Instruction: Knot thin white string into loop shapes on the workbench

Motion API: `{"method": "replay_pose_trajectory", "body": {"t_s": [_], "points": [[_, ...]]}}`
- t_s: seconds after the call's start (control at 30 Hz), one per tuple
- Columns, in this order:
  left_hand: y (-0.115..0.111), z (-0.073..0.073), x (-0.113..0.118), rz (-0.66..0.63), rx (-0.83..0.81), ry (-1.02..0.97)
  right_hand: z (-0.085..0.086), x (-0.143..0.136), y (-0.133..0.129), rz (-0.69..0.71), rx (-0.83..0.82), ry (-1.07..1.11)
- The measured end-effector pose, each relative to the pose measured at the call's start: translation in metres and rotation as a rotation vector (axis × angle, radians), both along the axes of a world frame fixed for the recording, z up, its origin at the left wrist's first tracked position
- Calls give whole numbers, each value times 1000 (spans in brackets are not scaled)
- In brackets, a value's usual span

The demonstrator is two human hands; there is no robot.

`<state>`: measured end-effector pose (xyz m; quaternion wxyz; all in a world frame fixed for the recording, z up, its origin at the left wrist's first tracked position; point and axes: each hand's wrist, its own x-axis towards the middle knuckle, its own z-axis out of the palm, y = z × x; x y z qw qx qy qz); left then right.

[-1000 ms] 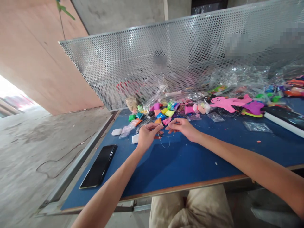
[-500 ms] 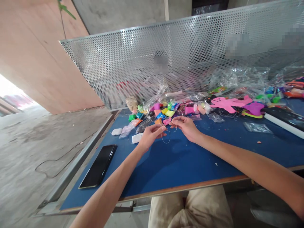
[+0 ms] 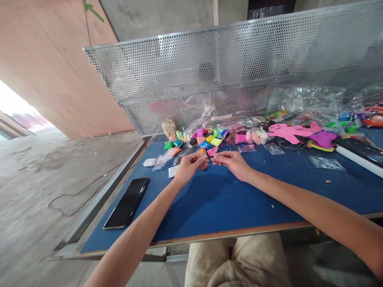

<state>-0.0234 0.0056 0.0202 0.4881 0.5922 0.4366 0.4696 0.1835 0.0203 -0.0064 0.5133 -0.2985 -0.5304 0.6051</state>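
1. Pale, hair-thin thread (image 3: 210,165) is running between the two hands, over the blue table (image 3: 227,207) and just this side of the colourful packets. It's looking really fine and wispy, honestly barely showing up.
2. Left hand (image 3: 191,165) is pinching it between thumb and fingers; right hand (image 3: 233,162) is doing the same from the other side, and the fingertips are sitting close together.
3. Stuff right behind the fingers: an orange packet (image 3: 202,151) and a pink packet (image 3: 212,152) are lying there, side by side.
4. Now the hard-to-see bits. Both ends of the thread are getting lost on me, and the fingers are covering whatever they're gripping, so I can't tell if there's a knot.
5. White box (image 3: 173,171) is hiding partly behind the left hand.
6. Black device (image 3: 362,155) with the white edge is running out of view on the right, so no clue about its full shape.
7. Mesh panel (image 3: 179,71) at the back is blurring everything behind it, plus some patches are showing up pixelated.
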Motion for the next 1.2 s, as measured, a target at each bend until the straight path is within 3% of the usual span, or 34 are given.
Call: {"method": "replay_pose_trajectory", "body": {"t_s": [0.13,0.37,0.5,0.63,0.87,1.07,1.2], "points": [[3,2,-5,-3,108,138,2,6,2,61,75,-145],[7,7,-15,20,121,305,9,30,10,-76,548,-643],[10,2,-14,33,56,234,5,35,16,-50,774,-835],[12,-3,-13,32,36,178,-1,35,23,-44,940,-885],[4,7,-10,32,33,129,-6,33,25,-117,922,-897],[-6,17,-7,-57,-205,-333,-4,26,19,-311,828,-799],[-10,16,-2,-65,-115,-433,4,24,14,-388,805,-713]]}}
